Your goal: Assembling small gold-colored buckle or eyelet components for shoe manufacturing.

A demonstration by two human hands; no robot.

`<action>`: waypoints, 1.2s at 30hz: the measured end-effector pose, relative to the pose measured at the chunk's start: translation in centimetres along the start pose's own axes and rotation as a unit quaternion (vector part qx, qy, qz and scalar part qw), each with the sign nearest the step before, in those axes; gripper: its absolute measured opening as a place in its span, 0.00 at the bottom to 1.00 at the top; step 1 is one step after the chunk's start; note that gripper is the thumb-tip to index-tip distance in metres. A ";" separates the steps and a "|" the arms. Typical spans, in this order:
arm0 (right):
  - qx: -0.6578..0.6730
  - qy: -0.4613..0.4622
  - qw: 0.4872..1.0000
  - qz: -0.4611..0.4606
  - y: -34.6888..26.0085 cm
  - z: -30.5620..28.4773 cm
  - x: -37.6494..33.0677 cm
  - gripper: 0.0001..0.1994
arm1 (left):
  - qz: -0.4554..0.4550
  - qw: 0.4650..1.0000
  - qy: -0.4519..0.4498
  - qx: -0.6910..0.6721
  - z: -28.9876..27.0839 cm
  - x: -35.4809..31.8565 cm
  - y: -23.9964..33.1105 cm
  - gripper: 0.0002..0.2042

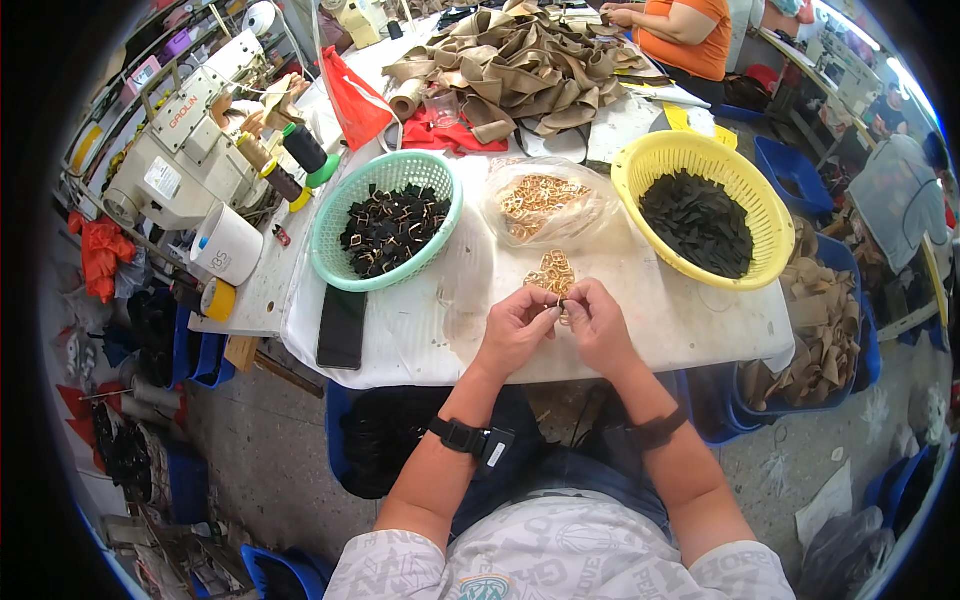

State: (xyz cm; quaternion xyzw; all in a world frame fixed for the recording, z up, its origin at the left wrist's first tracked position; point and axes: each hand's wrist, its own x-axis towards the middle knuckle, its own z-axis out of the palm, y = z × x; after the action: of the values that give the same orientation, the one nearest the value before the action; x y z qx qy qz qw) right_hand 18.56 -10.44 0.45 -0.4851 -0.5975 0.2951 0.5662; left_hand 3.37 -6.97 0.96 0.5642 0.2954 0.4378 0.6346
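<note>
My left hand (515, 328) and my right hand (602, 330) meet above the table's near edge, both closed in a pinch. A small dark bit shows between the fingertips, mostly hidden by them. Just beyond my fingers lies a small pile of gold metal rings (551, 270). Behind it, a clear plastic bag (527, 236) holds many more gold rings. Short black strips (696, 222) fill a yellow basket (765, 270) to the right. On the left, a mint-green basket (325, 235) contains black pieces with gold rings (395, 228) on them.
A dark phone (341, 328) lies by the green basket. Thread spools (303, 148), a white cup (228, 245) and a sewing machine (185, 150) stand left. Brown fabric pieces (520, 65) heap at the back, near a person in orange (687, 38). A blue bin (815, 390) stands right.
</note>
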 end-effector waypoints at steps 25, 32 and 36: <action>0.116 -0.032 0.991 0.064 -0.2 -0.3 0.1 0.01 | -0.003 0.998 0.063 -0.011 -0.1 -0.1 -0.1 0.04; 0.070 -0.027 0.995 0.071 -0.3 -0.2 0.1 0.01 | 0.029 0.999 0.034 0.018 -0.2 0.0 -0.1 0.05; 0.086 -0.046 0.991 0.094 -0.4 -0.3 0.2 0.02 | 0.012 0.999 0.027 0.023 -0.3 0.0 -0.2 0.04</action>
State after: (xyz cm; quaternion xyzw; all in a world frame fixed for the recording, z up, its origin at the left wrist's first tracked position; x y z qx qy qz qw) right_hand 18.81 -10.50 0.92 -0.4750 -0.5470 0.4191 0.5473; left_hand 3.20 -6.80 0.69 0.5703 0.3155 0.4536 0.6079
